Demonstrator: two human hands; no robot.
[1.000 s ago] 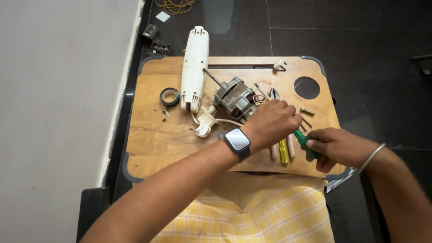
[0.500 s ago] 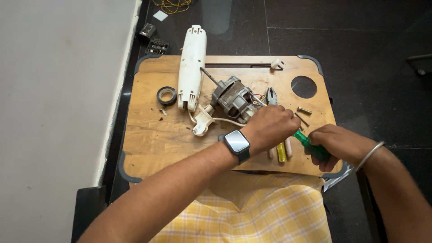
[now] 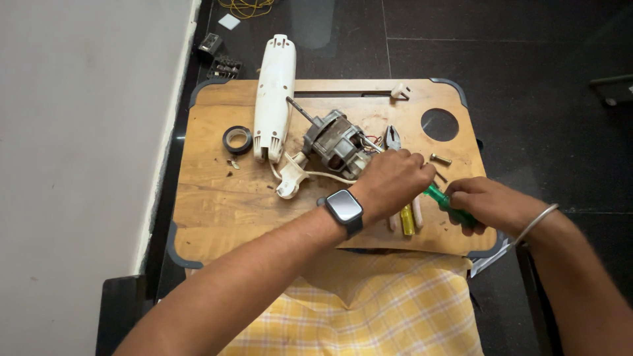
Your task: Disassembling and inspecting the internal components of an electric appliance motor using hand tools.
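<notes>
My right hand (image 3: 486,204) grips the handle of a green screwdriver (image 3: 440,198) near the front right of a wooden lap table (image 3: 204,217). My left hand (image 3: 392,179), with a smartwatch on its wrist, reaches across, its fingers closed over the screwdriver's front end. The tip and anything under the fingers are hidden. A grey electric motor (image 3: 335,142) with coloured wires lies just left of that hand. Yellow and pale tool handles (image 3: 407,221) poke out below it.
A long white plastic housing (image 3: 273,89) lies at the back left, with a black tape roll (image 3: 237,139) beside it. A white corded part (image 3: 290,182), pliers (image 3: 393,137), a brass screw (image 3: 440,159) and a round hole (image 3: 440,124) are also on the board. Dark floor surrounds it.
Both hands stay together at the screwdriver with only slight shifts. The view has drifted a little.
</notes>
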